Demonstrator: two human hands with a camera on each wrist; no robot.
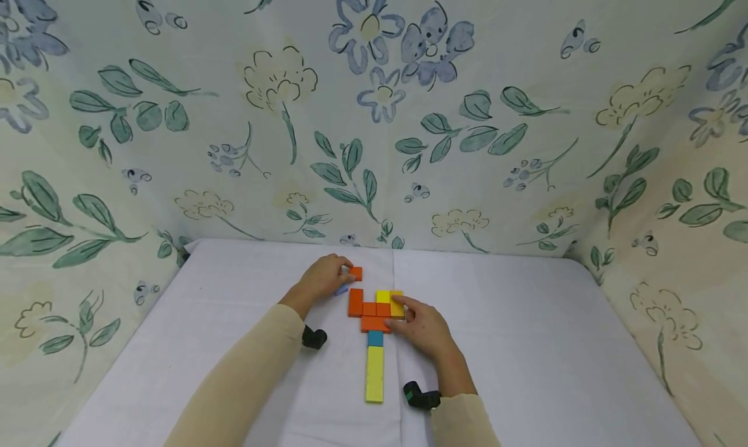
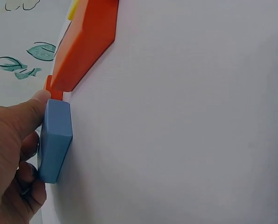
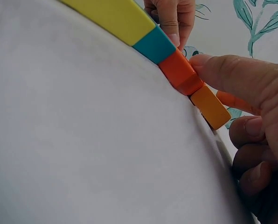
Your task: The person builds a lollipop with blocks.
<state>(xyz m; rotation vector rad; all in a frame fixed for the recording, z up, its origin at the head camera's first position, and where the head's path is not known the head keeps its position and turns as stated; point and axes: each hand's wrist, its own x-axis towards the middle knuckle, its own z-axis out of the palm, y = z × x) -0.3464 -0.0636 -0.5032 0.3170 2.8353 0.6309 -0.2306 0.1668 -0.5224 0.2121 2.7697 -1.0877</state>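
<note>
At the far end of the layout, my left hand (image 1: 323, 279) pinches a small orange block (image 1: 356, 273) between thumb and fingers. A blue block (image 2: 58, 135) lies close beside those fingers, largely covered by the hand in the head view. My right hand (image 1: 425, 327) touches the flat block figure from its right side. Its thumb rests on a wide orange block (image 1: 374, 324), and its index finger reaches over a yellow block (image 1: 397, 310). The remaining right fingers are curled under and partly hidden.
An upright orange block (image 1: 355, 303) forms the figure's left side. Below the wide orange block are a teal block (image 1: 375, 338) and a long yellow block (image 1: 374, 374). Everything lies on a white-covered table (image 1: 514, 343), with floral cloth (image 1: 374, 141) behind.
</note>
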